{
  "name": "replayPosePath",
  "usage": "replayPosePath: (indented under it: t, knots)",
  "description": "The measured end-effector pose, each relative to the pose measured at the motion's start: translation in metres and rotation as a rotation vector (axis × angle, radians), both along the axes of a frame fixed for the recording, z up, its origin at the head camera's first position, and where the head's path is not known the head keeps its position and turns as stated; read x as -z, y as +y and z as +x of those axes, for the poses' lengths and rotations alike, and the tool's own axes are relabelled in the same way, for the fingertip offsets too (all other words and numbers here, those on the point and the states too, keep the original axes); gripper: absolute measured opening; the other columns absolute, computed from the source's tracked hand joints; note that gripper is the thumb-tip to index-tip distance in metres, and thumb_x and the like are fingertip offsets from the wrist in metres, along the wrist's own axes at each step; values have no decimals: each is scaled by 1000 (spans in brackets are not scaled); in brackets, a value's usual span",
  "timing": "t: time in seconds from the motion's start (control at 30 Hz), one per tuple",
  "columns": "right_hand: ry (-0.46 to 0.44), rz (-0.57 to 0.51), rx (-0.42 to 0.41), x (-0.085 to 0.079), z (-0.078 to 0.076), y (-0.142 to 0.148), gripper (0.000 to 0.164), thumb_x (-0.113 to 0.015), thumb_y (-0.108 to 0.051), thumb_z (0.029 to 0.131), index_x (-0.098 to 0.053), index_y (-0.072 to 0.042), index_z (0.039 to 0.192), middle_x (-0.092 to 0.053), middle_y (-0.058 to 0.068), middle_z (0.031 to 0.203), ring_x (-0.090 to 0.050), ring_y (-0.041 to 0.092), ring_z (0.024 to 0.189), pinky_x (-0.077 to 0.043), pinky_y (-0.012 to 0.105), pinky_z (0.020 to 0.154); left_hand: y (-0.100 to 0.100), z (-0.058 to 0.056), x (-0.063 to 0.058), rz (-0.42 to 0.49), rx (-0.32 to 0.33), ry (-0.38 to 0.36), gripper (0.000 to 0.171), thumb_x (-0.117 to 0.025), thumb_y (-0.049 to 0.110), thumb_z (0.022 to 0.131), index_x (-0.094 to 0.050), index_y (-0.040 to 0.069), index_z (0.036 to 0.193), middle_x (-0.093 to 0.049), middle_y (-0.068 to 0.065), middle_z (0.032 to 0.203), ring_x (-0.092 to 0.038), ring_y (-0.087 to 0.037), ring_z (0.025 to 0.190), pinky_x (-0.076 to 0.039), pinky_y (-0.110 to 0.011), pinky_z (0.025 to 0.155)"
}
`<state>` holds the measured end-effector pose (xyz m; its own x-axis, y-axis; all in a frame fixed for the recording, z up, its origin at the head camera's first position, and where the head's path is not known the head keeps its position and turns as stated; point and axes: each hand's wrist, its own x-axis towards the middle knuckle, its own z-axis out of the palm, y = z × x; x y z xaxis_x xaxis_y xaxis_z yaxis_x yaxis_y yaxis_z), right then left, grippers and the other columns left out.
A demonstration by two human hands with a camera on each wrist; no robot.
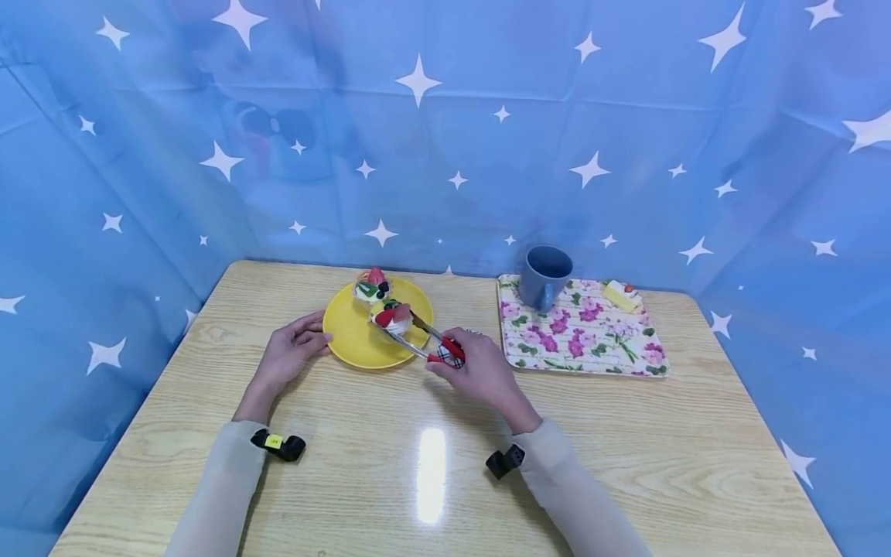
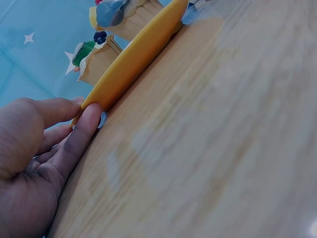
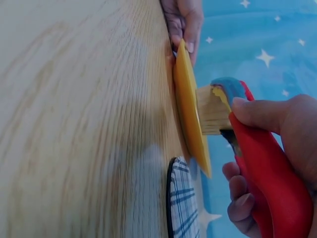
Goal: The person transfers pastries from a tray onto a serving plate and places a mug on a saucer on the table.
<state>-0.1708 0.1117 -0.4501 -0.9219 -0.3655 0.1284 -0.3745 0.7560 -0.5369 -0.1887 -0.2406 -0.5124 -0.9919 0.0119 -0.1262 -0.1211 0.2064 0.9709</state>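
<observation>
On the yellow plate (image 1: 348, 333): I see two sweet treats, the near dessert cup (image 1: 398, 325) and the far dessert cup (image 1: 372, 290).
Near dessert cup: it has white cream and red fruit on top. It is between the two arms of my tongs (image 3: 267, 168). I cannot tell if its bottom touches the plate or if the tips squeeze it tight.
Far dessert cup: it sits just behind the other one, by the back edge of the plate. It has a red berry, a dark berry and something green on top.
My left hand (image 1: 291, 350): I pinch the plate's left edge, with my thumb on one side of the rim and a finger on the other.
My right hand (image 1: 482, 370): I grip the tongs by their red handles, and the metal arms point at the near dessert cup.
Plaid mat (image 3: 182, 201): it lies flat beside the plate, under my tongs and right hand.
Flower tray (image 1: 567, 356): it is over to the right, with a blue mug (image 1: 537, 282) at its back left and a small yellow cake (image 1: 621, 297) at its back right.
Wooden table (image 1: 362, 472): everything is on it, and a blue curtain (image 1: 480, 54) with white stars hangs behind.
</observation>
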Motion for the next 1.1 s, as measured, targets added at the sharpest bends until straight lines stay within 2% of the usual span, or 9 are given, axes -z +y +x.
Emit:
replayPosePath:
  t: [0.37, 0.7, 0.97, 1.1]
  knots:
    - [22, 27, -35, 3, -1, -11, 57, -79, -48, 88, -68, -10, 129, -66, 5, 85, -52, 17, 72, -41, 27, 60, 0, 0, 1, -16, -1, 1, 61, -69, 24, 100, -46, 13, 155, -57, -16, 132, -69, -1, 97, -66, -24, 85]
    - [17, 24, -58, 5, -3, -22, 53, -79, -47, 89, -69, -12, 127, -61, 0, 78, -49, 13, 65, -36, 22, 53, 0, -1, 1, -11, -1, 3, 61, -70, 25, 100, -46, 14, 155, -58, -15, 131, -69, -1, 96, -66, -24, 85]
    - [-23, 28, -60, 7, -5, -30, 54, -77, -48, 91, -67, -11, 129, -64, -1, 87, -53, 14, 74, -43, 23, 60, 0, -1, 1, -14, -3, -4, 61, -70, 25, 100, -46, 14, 155, -57, -16, 132, -69, -1, 96, -66, -24, 85]
    - [-31, 22, -63, 7, -7, -35, 53, -77, -47, 91, -67, -11, 129, -64, -3, 87, -54, 14, 73, -44, 23, 60, -1, -1, 2, -18, -9, -8, 62, -70, 25, 100, -46, 14, 156, -57, -16, 133, -69, -1, 96, -66, -24, 85]
